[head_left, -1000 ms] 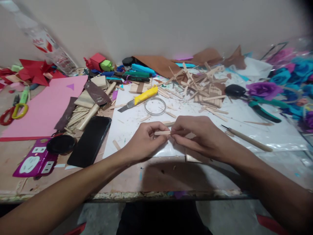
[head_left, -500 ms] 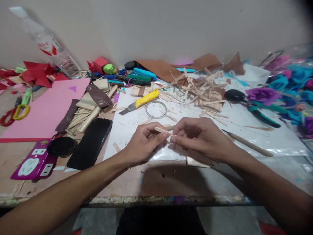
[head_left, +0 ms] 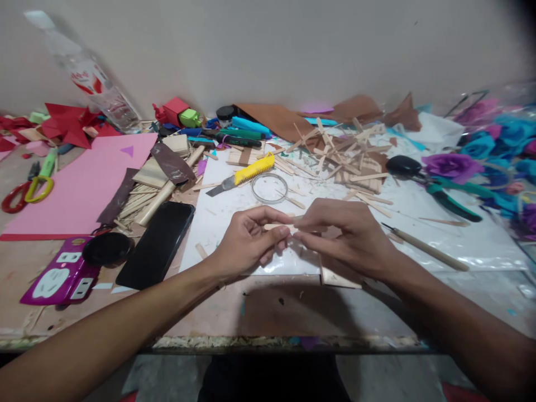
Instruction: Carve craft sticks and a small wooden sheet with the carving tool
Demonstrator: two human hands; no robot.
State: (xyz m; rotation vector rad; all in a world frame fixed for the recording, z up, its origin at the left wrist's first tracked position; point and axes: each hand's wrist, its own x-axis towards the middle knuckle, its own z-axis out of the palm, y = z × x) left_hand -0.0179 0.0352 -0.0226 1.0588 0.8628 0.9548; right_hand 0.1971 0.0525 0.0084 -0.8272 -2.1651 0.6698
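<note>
My left hand (head_left: 247, 240) and my right hand (head_left: 347, 234) meet over the white sheet (head_left: 218, 218) near the table's front edge. Both pinch the same short wooden craft stick (head_left: 277, 226), which lies roughly level between the fingertips. The left thumb and fingers close on its left end, the right fingertips on its right end. Just behind the hands lie a clear ring (head_left: 269, 187) and a yellow utility knife (head_left: 247, 172). A heap of cut wooden sticks (head_left: 343, 151) sits farther back.
A black phone (head_left: 157, 243), a black lid (head_left: 106, 249) and a purple power strip (head_left: 58, 276) lie at the left. Pink paper (head_left: 84, 184), scissors (head_left: 25, 192) and a bottle (head_left: 100, 89) are beyond. A wooden-handled awl (head_left: 427, 250), green pliers (head_left: 439, 187) and paper flowers (head_left: 494, 151) are at the right.
The stick, tilted half a second ago, is level again between both hands. The hands stayed in the same spot, with small finger shifts.
</note>
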